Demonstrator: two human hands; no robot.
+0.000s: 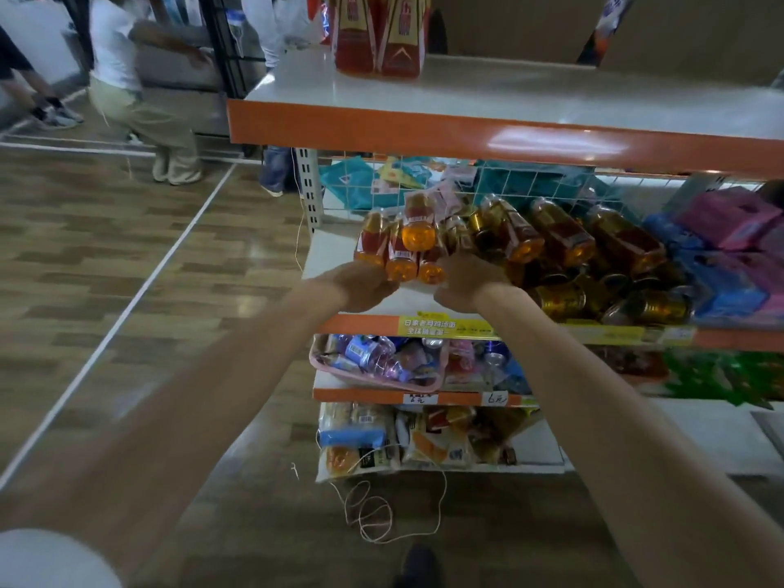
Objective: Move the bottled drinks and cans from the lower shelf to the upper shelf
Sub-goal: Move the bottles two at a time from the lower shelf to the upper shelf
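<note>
A brown wood-pattern plank floor (106, 231), crossed by white lines (140, 290), spreads left of the white metal shelving unit with orange edges (424, 129). Behind stands a black wire rack (225, 44) beside a crouching person in pale trousers (140, 116); loose white string (373, 509) lies coiled on the floor.

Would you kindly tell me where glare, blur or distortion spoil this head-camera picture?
Head view: glare streaks the orange edge of the upper shelf; the forearms, stretched by the wide angle, blur low in frame; the amber drink bottles between the left hand and right hand look fairly sharp.
</note>
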